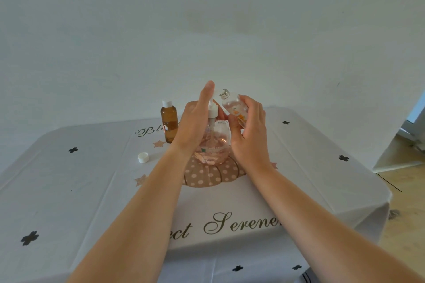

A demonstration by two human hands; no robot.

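Observation:
A round clear pump dispenser with pinkish liquid stands on the pumpkin print at the middle of the table. My left hand is against its white pump head, one finger pointing straight up and the others seemingly wrapped round the pump. My right hand grips a small clear bottle with an orange label. It is uncapped and tilted left, its mouth just right of the pump head and above it.
An amber bottle with a white cap stands left of the dispenser. A loose white cap lies on the white printed tablecloth. The table ends at the right, with wooden floor beyond. A white wall is behind.

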